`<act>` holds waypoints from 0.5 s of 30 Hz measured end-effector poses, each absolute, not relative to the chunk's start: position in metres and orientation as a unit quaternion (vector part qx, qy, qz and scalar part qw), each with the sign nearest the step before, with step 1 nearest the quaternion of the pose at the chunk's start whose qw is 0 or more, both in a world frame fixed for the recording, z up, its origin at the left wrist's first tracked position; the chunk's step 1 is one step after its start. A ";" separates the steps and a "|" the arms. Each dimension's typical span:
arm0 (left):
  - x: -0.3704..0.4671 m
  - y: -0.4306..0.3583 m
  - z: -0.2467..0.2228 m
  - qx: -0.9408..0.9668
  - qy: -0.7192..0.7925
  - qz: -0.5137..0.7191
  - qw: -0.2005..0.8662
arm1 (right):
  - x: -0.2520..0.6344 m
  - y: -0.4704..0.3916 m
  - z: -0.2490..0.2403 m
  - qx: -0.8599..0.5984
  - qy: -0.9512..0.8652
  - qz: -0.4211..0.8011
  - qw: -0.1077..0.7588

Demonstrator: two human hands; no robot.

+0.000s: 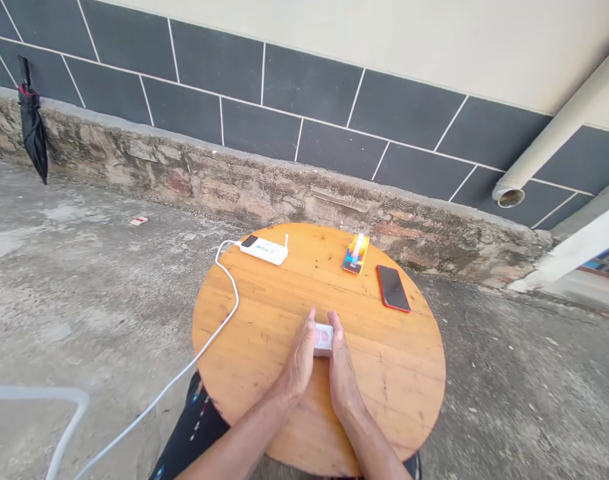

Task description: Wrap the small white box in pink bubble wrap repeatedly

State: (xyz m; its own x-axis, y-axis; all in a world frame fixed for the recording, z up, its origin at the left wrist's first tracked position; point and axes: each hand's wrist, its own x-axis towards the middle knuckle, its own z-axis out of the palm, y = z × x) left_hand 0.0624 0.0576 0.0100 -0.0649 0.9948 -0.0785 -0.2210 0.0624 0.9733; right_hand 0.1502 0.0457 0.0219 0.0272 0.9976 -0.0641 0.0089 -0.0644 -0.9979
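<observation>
Between my two hands is a small white box-shaped block (324, 337) with a pinkish print on top, over the middle of the round wooden table (244, 333). I cannot make out whether it is a box or a stack of cards. My left hand (302, 350) presses its left side, fingers straight and pointing away from me. On the opposite side my right hand (342, 363) presses in the same way. Both palms face inward, so the block's sides are covered.
A white device (264, 250) with a white cable (229, 273) lies at the table's far left. Toward the far right are a yellow and blue tape dispenser (356, 255) and a red-edged phone (393, 289). A folded umbrella (32, 130) leans against the wall; a drainpipe (549, 133) juts out at right.
</observation>
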 end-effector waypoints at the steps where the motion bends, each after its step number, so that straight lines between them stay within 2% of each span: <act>1: 0.062 0.058 0.011 0.412 0.478 0.545 0.551 | 0.150 0.046 0.022 -0.525 -0.477 0.508 0.489; 5: 0.052 0.062 0.026 0.419 0.492 0.509 0.569 | 0.157 0.048 0.027 -0.531 -0.471 0.507 0.489; 8: 0.042 0.062 0.034 0.407 0.501 0.533 0.547 | 0.164 0.047 0.030 -0.535 -0.459 0.484 0.519; 15: 0.055 0.050 0.021 0.349 0.494 0.553 0.573 | 0.155 0.040 0.020 -0.555 -0.445 0.487 0.506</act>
